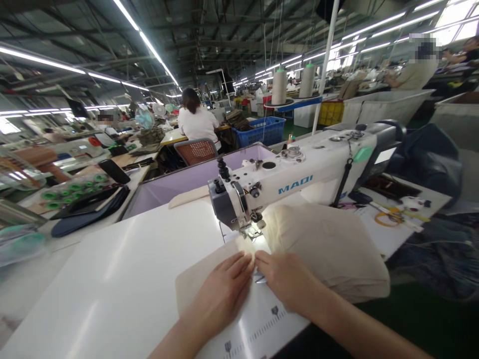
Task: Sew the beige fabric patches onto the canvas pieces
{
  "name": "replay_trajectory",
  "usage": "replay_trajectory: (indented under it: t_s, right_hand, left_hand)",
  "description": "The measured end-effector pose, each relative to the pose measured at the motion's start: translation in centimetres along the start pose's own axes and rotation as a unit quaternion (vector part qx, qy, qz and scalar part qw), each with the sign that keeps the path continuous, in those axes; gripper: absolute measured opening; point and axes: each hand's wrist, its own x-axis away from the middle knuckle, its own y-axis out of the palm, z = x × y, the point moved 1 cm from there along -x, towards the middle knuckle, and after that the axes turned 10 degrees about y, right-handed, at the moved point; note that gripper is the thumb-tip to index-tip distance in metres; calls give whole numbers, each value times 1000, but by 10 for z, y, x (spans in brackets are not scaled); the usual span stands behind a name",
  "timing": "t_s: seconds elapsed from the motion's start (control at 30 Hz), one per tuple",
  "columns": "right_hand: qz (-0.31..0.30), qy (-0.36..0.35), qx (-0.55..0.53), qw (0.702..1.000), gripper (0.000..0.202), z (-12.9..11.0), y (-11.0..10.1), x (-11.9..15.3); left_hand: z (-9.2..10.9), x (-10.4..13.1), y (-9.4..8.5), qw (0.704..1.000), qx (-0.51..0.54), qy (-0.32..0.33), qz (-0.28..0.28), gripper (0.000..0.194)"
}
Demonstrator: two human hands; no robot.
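A beige fabric piece (198,271) lies on the white sewing table, its right edge under the presser foot (252,231) of a sewing machine (292,174). My left hand (224,284) rests over this piece, fingers together and pressing its edge just in front of the foot; the thumb is hidden. Close beside it, my right hand (286,279) has bent fingers closed on the same edge, at the lit needle area. A folded stack of beige fabric (329,249) lies under the machine arm, right of my right hand.
A lilac-lined bin (168,187) stands behind the table (112,279). Scissors and small tools (389,217) lie at the right, near dark denim (437,264). Thread cones (279,87) stand beyond the machine. A person in white (196,119) sits ahead by a blue crate (262,130).
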Motion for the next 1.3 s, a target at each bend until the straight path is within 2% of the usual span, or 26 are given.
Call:
replay_trajectory:
  t_s: [0.17, 0.37, 0.57, 0.93, 1.17, 1.3]
  right_hand:
    - [18, 7, -1, 1000, 17, 4, 0, -12]
    - [51, 13, 5, 999, 19, 5, -1, -28]
    - [53, 8, 9, 999, 18, 6, 2, -26]
    - [48, 40, 5, 998, 16, -7, 13, -7]
    - [103, 36, 3, 994, 12, -6, 24, -5]
    - [107, 33, -1, 994, 11, -5, 28, -5]
  left_hand:
    - [-11, -5, -2, 1000, -1, -5, 4, 38]
    - [-35, -14, -3, 999, 18, -14, 30, 38]
    - [-54, -19, -4, 998, 39, -22, 48, 35]
    - [-53, -15, 3, 998, 17, -48, 45, 36]
    - [-56, -16, 1, 999, -2, -46, 28, 36]
    - [-57, -16, 1, 999, 4, -40, 35, 37]
